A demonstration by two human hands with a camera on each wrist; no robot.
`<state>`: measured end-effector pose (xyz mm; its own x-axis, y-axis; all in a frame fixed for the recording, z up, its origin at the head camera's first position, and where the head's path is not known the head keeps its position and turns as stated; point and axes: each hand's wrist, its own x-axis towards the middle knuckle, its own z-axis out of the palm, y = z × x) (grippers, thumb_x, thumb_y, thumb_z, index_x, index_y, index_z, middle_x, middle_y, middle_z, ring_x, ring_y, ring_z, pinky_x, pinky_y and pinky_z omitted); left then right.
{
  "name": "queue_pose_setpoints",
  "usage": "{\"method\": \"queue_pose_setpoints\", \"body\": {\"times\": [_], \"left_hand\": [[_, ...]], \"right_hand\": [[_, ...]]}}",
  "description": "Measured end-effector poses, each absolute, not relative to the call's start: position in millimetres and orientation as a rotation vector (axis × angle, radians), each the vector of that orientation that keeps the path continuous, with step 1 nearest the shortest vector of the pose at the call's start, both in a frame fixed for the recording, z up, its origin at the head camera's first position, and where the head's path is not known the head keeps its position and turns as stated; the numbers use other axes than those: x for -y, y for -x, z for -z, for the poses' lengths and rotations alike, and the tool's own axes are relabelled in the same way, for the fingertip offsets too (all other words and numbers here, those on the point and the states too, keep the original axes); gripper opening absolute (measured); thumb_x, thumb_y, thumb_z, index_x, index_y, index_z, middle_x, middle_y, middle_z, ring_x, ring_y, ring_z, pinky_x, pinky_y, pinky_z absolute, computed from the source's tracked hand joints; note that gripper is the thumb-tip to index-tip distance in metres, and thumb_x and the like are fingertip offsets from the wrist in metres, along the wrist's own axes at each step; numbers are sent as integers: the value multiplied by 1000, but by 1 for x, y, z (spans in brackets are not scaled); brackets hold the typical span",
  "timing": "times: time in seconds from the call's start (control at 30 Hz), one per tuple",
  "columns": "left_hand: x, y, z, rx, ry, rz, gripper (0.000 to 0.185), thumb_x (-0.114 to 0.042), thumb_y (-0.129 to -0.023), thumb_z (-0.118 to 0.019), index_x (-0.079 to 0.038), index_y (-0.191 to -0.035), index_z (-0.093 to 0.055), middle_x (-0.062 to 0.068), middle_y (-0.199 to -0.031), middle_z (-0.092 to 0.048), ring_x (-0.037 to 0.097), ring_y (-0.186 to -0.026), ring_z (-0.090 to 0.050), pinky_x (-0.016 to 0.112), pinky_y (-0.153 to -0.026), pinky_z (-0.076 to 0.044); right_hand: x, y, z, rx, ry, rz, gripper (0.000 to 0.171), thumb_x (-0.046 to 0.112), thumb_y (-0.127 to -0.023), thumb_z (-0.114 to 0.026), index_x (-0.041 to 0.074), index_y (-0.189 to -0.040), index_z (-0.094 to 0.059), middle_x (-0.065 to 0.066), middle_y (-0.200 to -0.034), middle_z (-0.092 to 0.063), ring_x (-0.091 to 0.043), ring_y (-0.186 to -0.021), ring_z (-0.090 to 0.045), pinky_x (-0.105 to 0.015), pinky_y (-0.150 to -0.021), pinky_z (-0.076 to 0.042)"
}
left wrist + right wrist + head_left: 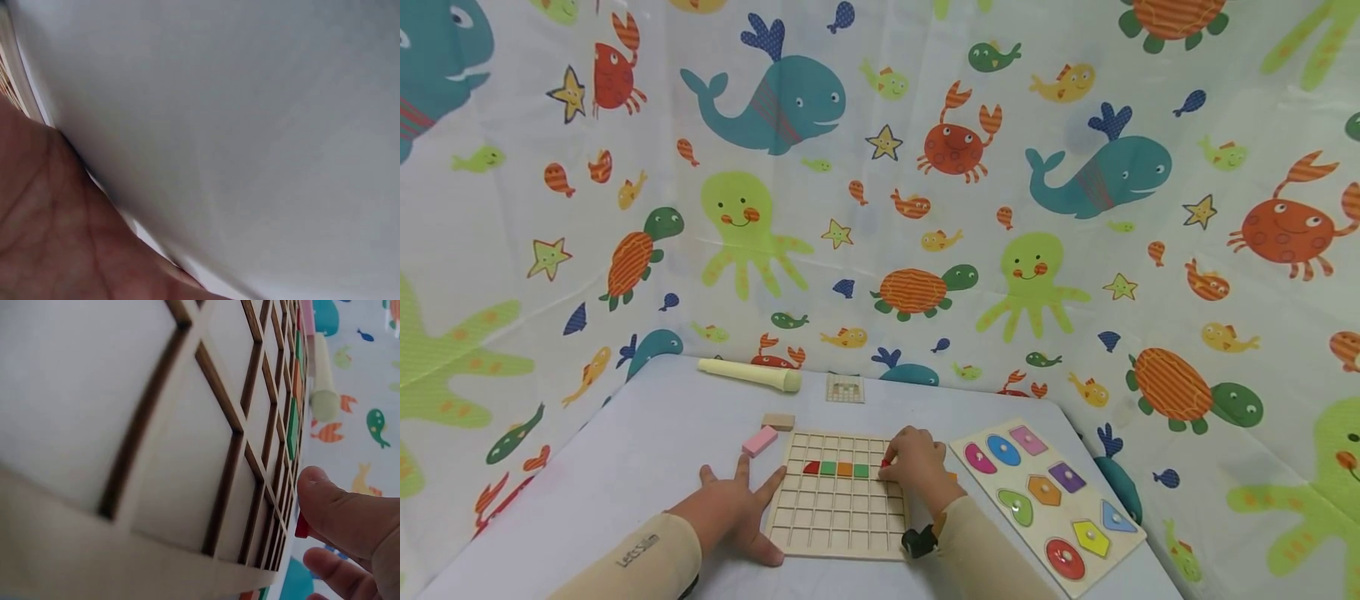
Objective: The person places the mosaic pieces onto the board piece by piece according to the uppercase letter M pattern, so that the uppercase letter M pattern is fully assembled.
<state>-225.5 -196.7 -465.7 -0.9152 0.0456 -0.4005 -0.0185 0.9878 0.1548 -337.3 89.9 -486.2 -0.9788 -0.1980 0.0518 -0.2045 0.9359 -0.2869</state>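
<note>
White table (625, 467), wooden grid board (838, 508), shape puzzle (1048, 500), pink block (760, 441), possibly a cream torch (748, 373)

1. The left hand (733, 512) lies flat, palm down, fingers straight and spread, pointing forward; the thumb angles off to the right.
2. The left forearm, in a beige sleeve, enters from the lower left.
3. The right hand (916, 463) is knuckles-up, fingers curled downward, thumb (340, 509) and fingertip pinched together.
4. The right forearm, also in beige, rises from the lower edge, a dark band at the wrist.
</note>
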Motion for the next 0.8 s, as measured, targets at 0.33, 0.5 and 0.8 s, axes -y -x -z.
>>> {"method": "queue_pose_setpoints", "body": {"times": [0.33,0.5,0.8], "left_hand": [[196,226,465,-2714,-13,-225,136,-84,-58,-87,-28,-168,-29,42,-169,-15,89,-136,-9,92,-105,-27],[197,227,467,-2713,-16,-220,137,-84,-58,-87,-29,-168,-28,42,-169,-14,89,-136,-9,92,-105,-26],[198,229,470,-2719,-21,-217,138,-85,-56,-87,-29,-168,-28,42,-169,-14,90,-136,-9,93,-104,-26]], "right_hand": [[-79,337,489,3085,-405,-433,26,39,-81,-94,28,-73,-72,1,-113,-66,-27,-114,-54,-64,-104,-40],[-77,339,491,3105,-393,-451,27,38,-81,-94,29,-71,-71,4,-110,-65,-25,-113,-53,-61,-104,-38],[-73,342,493,3117,-413,-379,28,40,-81,-94,30,-70,-70,4,-107,-63,-24,-108,-52,-59,-100,-39]]}}
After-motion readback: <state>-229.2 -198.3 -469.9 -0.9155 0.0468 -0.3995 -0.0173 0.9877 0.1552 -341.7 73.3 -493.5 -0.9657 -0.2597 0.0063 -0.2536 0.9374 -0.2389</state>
